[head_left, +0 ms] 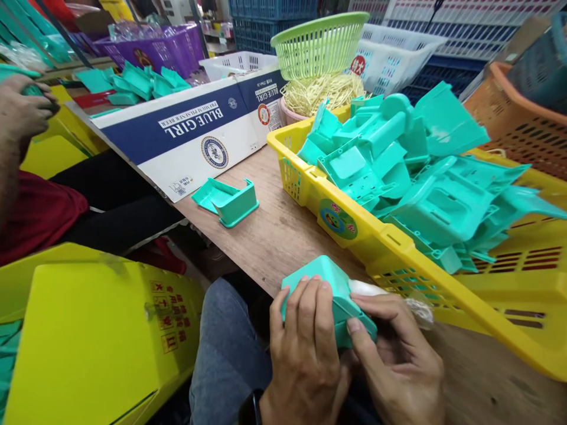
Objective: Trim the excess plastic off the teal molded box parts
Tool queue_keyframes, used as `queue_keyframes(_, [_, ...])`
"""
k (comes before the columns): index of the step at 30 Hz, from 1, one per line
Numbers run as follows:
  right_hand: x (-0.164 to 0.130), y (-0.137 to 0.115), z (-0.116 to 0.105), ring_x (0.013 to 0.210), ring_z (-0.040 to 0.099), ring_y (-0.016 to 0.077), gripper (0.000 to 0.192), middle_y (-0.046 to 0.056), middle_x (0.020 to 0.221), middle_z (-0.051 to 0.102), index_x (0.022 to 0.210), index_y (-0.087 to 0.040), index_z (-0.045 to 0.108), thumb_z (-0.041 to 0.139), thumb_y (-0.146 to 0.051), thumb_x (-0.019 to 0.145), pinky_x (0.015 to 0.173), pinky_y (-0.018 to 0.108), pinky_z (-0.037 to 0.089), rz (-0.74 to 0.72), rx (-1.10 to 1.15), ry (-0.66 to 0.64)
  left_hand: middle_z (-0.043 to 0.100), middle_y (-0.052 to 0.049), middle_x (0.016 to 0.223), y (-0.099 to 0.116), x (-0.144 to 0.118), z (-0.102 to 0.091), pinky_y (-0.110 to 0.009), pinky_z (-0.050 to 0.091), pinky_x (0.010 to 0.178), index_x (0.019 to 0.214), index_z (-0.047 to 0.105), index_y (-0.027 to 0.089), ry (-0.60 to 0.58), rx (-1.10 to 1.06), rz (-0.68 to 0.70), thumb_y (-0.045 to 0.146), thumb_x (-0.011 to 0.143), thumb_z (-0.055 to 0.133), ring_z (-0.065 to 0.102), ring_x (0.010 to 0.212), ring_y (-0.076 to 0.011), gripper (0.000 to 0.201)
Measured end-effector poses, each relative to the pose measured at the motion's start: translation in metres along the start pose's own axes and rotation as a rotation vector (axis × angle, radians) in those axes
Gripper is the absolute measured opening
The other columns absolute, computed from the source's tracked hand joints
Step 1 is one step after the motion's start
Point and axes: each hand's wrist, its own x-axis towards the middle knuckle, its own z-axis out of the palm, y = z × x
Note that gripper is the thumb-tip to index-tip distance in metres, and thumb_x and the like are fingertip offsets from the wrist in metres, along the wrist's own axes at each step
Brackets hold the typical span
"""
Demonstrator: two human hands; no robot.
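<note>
- Left hand (pixel 303 348): fingers draped over angular turquoise plastic shell (pixel 328 271), near, centre-right.
- Right hand (pixel 401 354): pinching shell's right side; both hands clamped on it.
- White-and-blue cardboard (pixel 177 141), far left: "BLUE GIRL", upside-down.

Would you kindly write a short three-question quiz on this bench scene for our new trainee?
1. True or false: the left hand and right hand both touch the same turquoise part.
2. Which holds the heap of turquoise pieces nearest the hands? A: purple basket; B: yellow basket; C: light green basket.
3. Where does the loose turquoise piece lie?

Key: 1. True. 2. B. 3. On the wooden tabletop, between the printed carton and the yellow basket.
</note>
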Motion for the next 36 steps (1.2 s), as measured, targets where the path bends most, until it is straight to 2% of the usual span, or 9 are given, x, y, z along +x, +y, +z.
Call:
queue_keyframes(5, [0.002,0.008,-0.006,0.102,0.067,0.0081,0.013,-0.005,0.101,0.069,0.108,-0.029,0.069,0.067,-0.021,0.099,0.096,0.014,0.053,-0.055,0.019,-0.087,0.069,-0.02,0.127,-0.004,0.002,-0.004,-0.043,0.045,0.114,0.136,0.055,-0.002,0.006,-0.03,-0.001,0.029,0.107,0.05,0.06,0.128,-0.0266,0.043])
queue_keyframes(10, [0.013,0.022,-0.008,0.137,0.058,0.0128,0.04,-0.011,0.144,0.068,0.132,-0.039,0.069,0.037,-0.051,0.111,0.119,0.021,0.042,-0.023,0.182,-0.318,0.07,-0.016,0.128,-0.003,0.001,-0.006,-0.042,0.045,0.119,0.14,0.055,0.0,0.017,-0.075,-0.027,0.032,0.097,0.057,0.063,0.127,-0.025,0.053])
queue_keyframes(15, [0.02,0.024,-0.001,0.145,0.053,0.013,0.051,-0.014,0.156,0.061,0.142,-0.042,0.064,0.027,-0.058,0.11,0.123,0.021,0.036,0.035,0.263,-0.441,0.071,-0.017,0.126,-0.002,0.007,-0.007,-0.045,0.053,0.115,0.14,0.053,-0.001,-0.029,-0.061,-0.049,0.029,0.086,0.06,0.065,0.125,-0.0272,0.063])
queue_keyframes(20, [0.021,0.015,0.005,0.13,0.061,0.0113,0.046,-0.013,0.135,0.071,0.129,-0.04,0.069,0.027,-0.045,0.111,0.116,0.02,0.042,0.046,0.209,-0.351,0.072,-0.02,0.125,-0.007,0.008,-0.008,-0.048,0.066,0.1,0.141,0.052,-0.002,-0.039,-0.11,-0.046,0.031,0.078,0.066,0.07,0.118,-0.0311,0.072])
queue_keyframes(27, [0.018,0.009,0.011,0.121,0.066,0.0137,0.042,-0.008,0.124,0.075,0.117,-0.034,0.073,0.032,-0.041,0.111,0.106,0.024,0.049,0.059,0.144,-0.221,0.072,-0.022,0.127,-0.014,0.009,-0.009,-0.051,0.067,0.103,0.143,0.05,0.0,-0.078,-0.242,-0.021,0.026,0.07,0.07,0.072,0.117,-0.0339,0.08])
queue_keyframes(30, [0.015,0.013,0.009,0.126,0.064,0.0172,0.041,-0.006,0.131,0.074,0.123,-0.035,0.072,0.034,-0.045,0.11,0.108,0.03,0.05,0.073,0.161,-0.237,0.071,-0.021,0.129,-0.017,0.006,-0.01,-0.056,0.064,0.109,0.148,0.044,0.002,-0.097,-0.273,0.008,0.027,0.071,0.075,0.072,0.12,-0.0348,0.086])
queue_keyframes(32, [0.014,0.015,0.008,0.137,0.06,0.0234,0.051,-0.003,0.144,0.069,0.135,-0.036,0.069,0.028,-0.054,0.111,0.116,0.039,0.048,0.102,0.201,-0.266,0.069,-0.021,0.134,-0.022,0.003,-0.011,-0.062,0.061,0.113,0.152,0.038,0.009,-0.132,-0.326,-0.064,0.03,0.071,0.082,0.071,0.125,-0.0366,0.095])
queue_keyframes(34, [0.014,0.017,0.007,0.15,0.05,0.0312,0.062,0.002,0.16,0.058,0.149,-0.034,0.061,0.021,-0.062,0.11,0.126,0.051,0.041,0.125,0.247,-0.25,0.066,-0.02,0.142,-0.029,0.0,-0.013,-0.063,0.061,0.113,0.155,0.034,0.017,-0.163,-0.481,-0.291,0.039,0.069,0.09,0.069,0.129,-0.0381,0.105])
queue_keyframes(36, [0.012,0.023,0.006,0.159,0.038,0.0358,0.061,0.006,0.168,0.048,0.157,-0.031,0.052,0.033,-0.062,0.109,0.134,0.06,0.028,0.138,0.266,-0.163,0.061,-0.02,0.151,-0.036,-0.002,-0.016,-0.057,0.063,0.111,0.157,0.033,0.022,-0.141,-0.803,-0.561,0.053,0.072,0.091,0.067,0.135,-0.0384,0.108])
